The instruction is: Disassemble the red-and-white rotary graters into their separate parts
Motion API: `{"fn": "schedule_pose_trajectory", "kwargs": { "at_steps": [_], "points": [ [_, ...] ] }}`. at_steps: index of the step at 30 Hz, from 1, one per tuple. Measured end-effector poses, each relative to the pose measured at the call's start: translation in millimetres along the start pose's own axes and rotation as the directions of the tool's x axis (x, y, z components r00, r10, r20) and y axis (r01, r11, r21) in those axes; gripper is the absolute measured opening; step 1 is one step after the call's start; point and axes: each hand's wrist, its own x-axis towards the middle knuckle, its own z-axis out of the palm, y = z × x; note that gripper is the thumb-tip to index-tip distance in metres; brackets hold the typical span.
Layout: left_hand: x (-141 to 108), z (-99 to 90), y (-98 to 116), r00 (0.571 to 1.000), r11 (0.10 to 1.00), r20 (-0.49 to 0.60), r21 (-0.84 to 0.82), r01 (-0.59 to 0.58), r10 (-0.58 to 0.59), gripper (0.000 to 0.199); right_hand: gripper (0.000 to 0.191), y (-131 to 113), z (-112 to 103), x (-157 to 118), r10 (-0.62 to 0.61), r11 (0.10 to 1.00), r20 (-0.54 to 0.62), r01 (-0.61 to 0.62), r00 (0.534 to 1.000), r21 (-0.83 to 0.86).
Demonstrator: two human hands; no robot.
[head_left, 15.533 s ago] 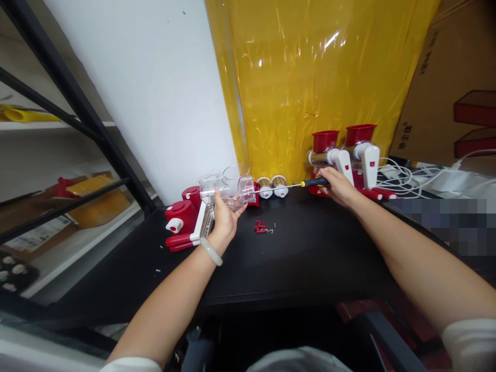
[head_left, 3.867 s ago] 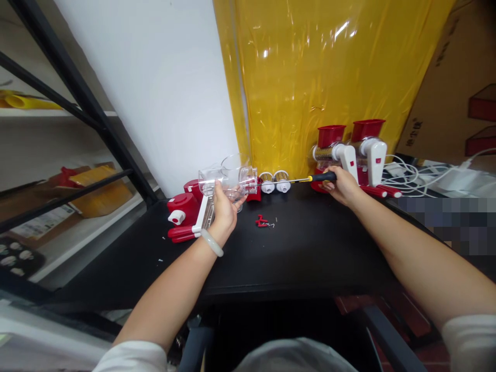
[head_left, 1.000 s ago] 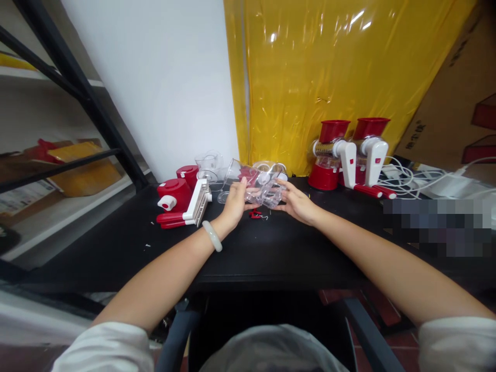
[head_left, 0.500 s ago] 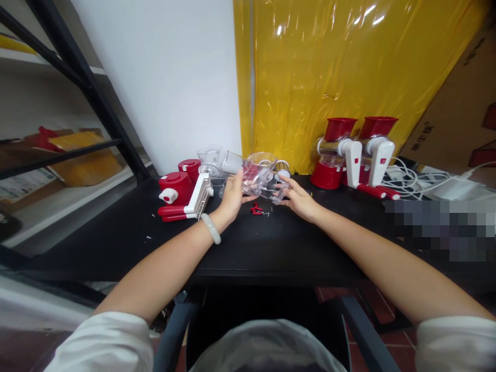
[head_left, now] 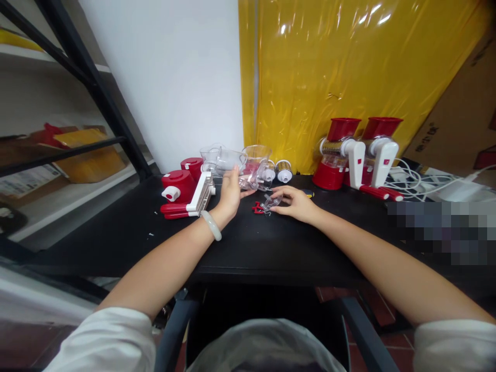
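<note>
My left hand (head_left: pixel 231 195) is closed round a clear plastic housing (head_left: pixel 250 181), which it holds a little above the black table. In my right hand (head_left: pixel 293 202) is a small clear plastic piece (head_left: pixel 272 201), gripped between thumb and fingers and apart from the housing. Right below that piece lie small red parts (head_left: pixel 257 208) with tiny screw-like bits beside them. A metal grater drum (head_left: pixel 284 171) with a white end stands behind my right hand. Left of my left hand are red bases (head_left: pixel 179 186) and a white crank (head_left: pixel 201 194) with a red handle.
Two assembled red-and-white rotary graters (head_left: pixel 343 150) stand at the back right, beside tangled white cables (head_left: pixel 413 183). A yellow-and-black tool (head_left: pixel 309 194) lies behind my right hand. A black metal rack (head_left: pixel 93 88) rises on the left, and a bin (head_left: pixel 267 343) sits below the table edge.
My right hand has drawn the small clear piece away from the housing, down toward the red parts. My left hand keeps hold of the housing. The grater drum shows more fully.
</note>
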Motion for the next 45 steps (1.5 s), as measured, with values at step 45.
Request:
{"fn": "schedule_pose_trajectory", "kwargs": {
  "at_steps": [45],
  "points": [
    [-14, 5.4, 10, 0.907, 0.843, 0.302, -0.366, 0.394, -0.292, 0.022, 0.092, -15, -58, -7, 0.232, 0.76, 0.209, -0.043, 0.95, -0.649]
  ]
}}
